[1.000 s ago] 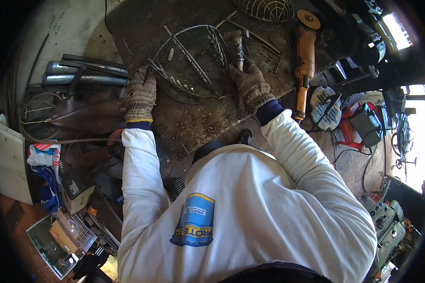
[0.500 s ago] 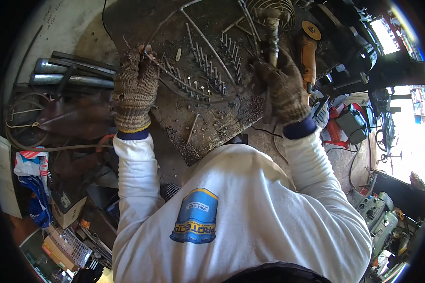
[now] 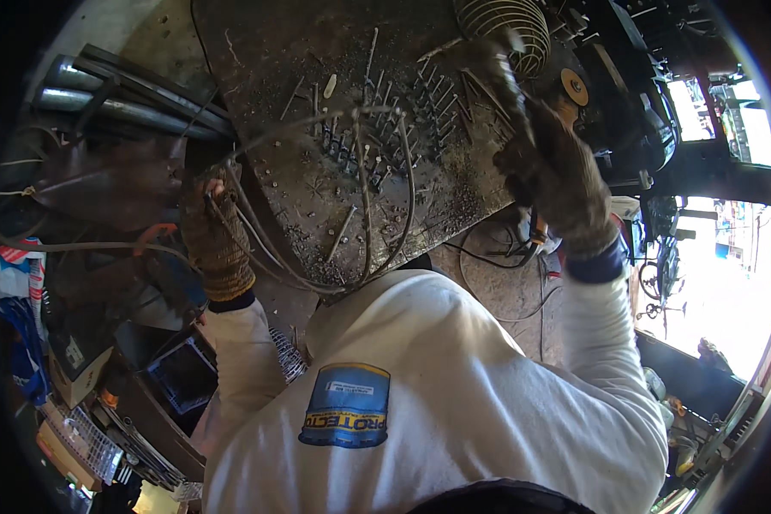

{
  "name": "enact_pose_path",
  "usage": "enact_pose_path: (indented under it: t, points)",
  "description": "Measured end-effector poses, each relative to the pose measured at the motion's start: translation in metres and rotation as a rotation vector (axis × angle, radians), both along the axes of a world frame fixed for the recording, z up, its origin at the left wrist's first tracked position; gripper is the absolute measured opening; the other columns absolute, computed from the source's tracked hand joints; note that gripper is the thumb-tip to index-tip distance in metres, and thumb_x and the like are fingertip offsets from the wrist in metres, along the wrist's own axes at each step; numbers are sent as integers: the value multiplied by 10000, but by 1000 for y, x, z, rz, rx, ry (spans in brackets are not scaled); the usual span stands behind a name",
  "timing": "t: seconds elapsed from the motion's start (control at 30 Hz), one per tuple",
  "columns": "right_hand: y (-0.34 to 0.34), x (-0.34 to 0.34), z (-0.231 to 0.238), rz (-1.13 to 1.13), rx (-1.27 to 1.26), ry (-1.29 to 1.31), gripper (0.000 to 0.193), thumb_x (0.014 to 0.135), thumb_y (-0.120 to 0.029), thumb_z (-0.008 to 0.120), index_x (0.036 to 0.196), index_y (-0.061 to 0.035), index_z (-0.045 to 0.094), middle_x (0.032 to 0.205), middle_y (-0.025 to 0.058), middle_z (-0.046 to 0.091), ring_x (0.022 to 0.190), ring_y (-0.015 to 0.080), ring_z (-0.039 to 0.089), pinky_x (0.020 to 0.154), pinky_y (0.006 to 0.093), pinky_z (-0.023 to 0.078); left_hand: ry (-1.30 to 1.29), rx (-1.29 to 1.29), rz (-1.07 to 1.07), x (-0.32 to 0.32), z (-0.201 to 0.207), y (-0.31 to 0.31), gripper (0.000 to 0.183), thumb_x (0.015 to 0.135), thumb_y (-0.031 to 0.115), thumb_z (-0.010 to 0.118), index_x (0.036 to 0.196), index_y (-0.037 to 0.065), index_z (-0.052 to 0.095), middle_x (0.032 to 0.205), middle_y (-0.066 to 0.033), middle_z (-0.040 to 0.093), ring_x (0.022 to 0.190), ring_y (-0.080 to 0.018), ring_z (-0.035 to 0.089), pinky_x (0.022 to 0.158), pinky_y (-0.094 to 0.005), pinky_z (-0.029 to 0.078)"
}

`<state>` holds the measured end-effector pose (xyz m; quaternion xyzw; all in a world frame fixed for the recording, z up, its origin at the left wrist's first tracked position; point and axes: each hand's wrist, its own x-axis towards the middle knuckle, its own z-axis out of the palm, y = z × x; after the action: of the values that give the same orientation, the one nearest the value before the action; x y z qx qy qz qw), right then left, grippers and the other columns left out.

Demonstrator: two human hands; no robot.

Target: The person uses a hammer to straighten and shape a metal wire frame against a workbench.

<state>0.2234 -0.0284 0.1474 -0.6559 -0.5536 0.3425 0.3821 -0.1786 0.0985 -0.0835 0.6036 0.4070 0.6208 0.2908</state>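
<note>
My gloved left hand (image 3: 217, 236) has its fingers closed round one side of a bent metal-rod frame (image 3: 366, 188), which reaches over the near-left part of the bench (image 3: 274, 51). My right hand (image 3: 565, 184) grips a hammer (image 3: 511, 90), right of the upright metal pegs (image 3: 441, 107).

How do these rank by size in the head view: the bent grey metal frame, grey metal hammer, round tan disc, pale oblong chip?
Largest to smallest:
bent grey metal frame
grey metal hammer
round tan disc
pale oblong chip
</note>
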Motion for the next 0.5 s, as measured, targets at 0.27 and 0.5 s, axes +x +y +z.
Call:
enact_pose_path:
  t: [0.27, 0.5]
  points:
    - [119, -56, 98, 566, -136, -1055, 439, 1019, -254, 569, 1432, -112, 536, 1179, 113, 695, 1005, 222, 688, 831, 336, 558, -1148, -580, -362, -15, -35, -31, 257, 1004, 114, 594, 1204, -42, 632, 1141, -166, 697, 1021, -252, 696, 900, -303, 598]
    - [167, -24, 72, 773, -56, -1079, 347, 1023, -192, 545, 1349, -108, 629, 1090, 112, 732, 915, 219, 706, 812, 315, 568, -1227, -577, -430, -6, -41, -36, 273, 1020, 124, 552, 1218, -57, 603, 1212, -194, 659, 1070, -252, 678, 967, -320, 582]
